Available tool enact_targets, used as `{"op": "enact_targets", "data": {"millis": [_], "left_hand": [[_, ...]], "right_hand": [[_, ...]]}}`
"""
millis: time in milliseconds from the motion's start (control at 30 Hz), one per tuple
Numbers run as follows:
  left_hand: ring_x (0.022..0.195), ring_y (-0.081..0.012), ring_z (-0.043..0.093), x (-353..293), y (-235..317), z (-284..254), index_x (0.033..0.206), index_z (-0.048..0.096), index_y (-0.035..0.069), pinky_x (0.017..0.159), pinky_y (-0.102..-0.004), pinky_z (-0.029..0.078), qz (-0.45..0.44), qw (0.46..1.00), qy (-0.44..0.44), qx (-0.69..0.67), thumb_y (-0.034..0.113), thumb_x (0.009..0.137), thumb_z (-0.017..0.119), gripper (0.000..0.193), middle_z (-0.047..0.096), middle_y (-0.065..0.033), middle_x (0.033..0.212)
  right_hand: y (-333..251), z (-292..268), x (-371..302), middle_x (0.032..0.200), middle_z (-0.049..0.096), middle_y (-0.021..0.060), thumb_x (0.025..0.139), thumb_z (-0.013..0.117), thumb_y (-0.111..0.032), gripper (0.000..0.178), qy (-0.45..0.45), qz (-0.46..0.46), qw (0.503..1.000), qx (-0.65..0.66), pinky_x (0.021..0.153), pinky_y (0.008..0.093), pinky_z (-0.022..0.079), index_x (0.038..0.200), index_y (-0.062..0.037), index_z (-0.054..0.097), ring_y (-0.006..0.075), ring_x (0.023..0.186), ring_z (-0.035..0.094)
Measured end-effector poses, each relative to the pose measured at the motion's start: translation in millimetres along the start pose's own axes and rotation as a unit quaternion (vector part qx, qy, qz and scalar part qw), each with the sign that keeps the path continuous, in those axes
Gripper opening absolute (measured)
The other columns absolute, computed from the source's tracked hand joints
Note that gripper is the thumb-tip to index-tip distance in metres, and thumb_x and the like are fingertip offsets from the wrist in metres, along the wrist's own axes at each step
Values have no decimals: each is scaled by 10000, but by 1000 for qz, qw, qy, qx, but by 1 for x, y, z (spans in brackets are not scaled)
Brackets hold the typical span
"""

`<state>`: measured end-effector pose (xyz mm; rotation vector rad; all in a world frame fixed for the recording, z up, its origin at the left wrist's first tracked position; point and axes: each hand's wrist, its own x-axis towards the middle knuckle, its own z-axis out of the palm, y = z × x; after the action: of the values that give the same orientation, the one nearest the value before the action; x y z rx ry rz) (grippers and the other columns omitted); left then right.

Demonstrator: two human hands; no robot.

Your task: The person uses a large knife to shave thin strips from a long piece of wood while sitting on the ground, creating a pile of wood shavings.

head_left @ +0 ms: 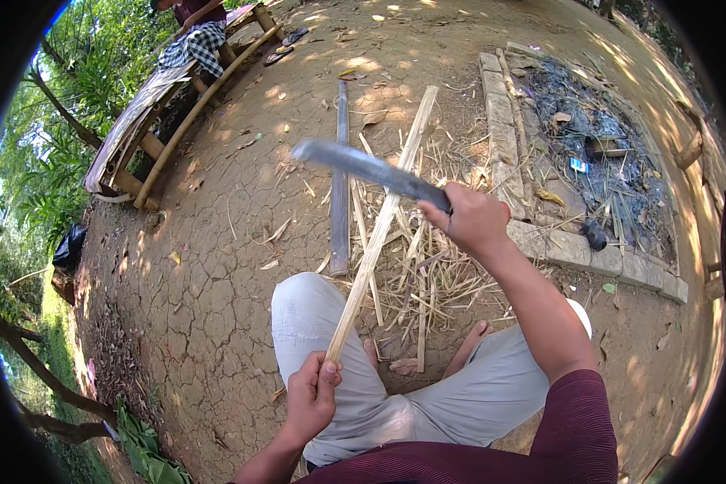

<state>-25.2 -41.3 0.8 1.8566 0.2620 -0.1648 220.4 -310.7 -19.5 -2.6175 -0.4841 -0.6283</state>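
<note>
My left hand (311, 397) is closed round the near end of a long pale split-bamboo strip (377, 244), which slants up and away from my lap. In my right hand (475, 219) is the handle of a machete (371, 168). Its long, slightly blurred blade points left and passes over the strip's upper part; whether the two touch I cannot tell. Beyond my knees a dark grey weathered slat (341, 202) lies on the ground, just left of the strip. Shavings and thin split pieces (427, 278) are heaped between and ahead of my bare feet.
A brick-edged pit (613, 169) with ash and litter lies at the right. At the far left stands a bamboo bench (149, 137), where another person sits in a checked cloth (195, 47). Sandals (286, 47) lie beside it on cracked earth (210, 306).
</note>
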Motion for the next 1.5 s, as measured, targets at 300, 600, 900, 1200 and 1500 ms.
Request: {"op": "enact_targets", "data": {"millis": [300, 600, 900, 1200, 1500], "left_hand": [[598, -35, 450, -32, -9, -36, 968, 595, 8, 545, -212, 379, -68, 995, 60, 51, 231, 1066, 494, 264, 530, 18, 692], [524, -12, 329, 6, 0, -8, 1067, 538, 35, 455, -186, 274, -57, 993, -12, -105, 243, 1080, 463, 222, 474, 24, 728], [528, -47, 468, 1, -2, 7, 1082, 537, 4, 480, -208, 380, -58, 990, -126, -26, 218, 1081, 452, 230, 589, -26, 782], [882, -185, 681, 34, 9, 17, 1244, 517, -43, 745, -307, 575, 44, 994, -96, 34, 307, 1094, 389, 401, 661, -149, 1084], [779, -202, 688, 73, 58, 52, 1273, 505, -13, 663, -296, 567, -36, 982, -145, -111, 375, 1100, 336, 457, 658, -143, 1010]], "right_hand": [[140, 16, 34, 556, 570, 108, 959, 347, -743, 812, 45, 421, 899, 109, 538, 417, 483, 677, -23, 596, 278, 571, 609], [-3, -19, 14, 563, 395, -52, 944, 543, -663, 673, -77, 422, 709, 560, 410, 214, 308, 902, 3, 629, 48, 437, 361], [-25, -31, 11, 590, 445, -60, 903, 771, -329, 350, -42, 372, 642, 669, 404, 221, 348, 948, -36, 585, 32, 448, 408], [-21, -44, 7, 612, 477, -45, 907, 763, -238, 276, -44, 336, 652, 678, 417, 234, 360, 878, -67, 548, 47, 455, 423], [-27, -47, 0, 579, 504, -37, 919, 753, -250, 262, -68, 302, 697, 647, 401, 236, 349, 867, -37, 610, 51, 446, 445]]}}
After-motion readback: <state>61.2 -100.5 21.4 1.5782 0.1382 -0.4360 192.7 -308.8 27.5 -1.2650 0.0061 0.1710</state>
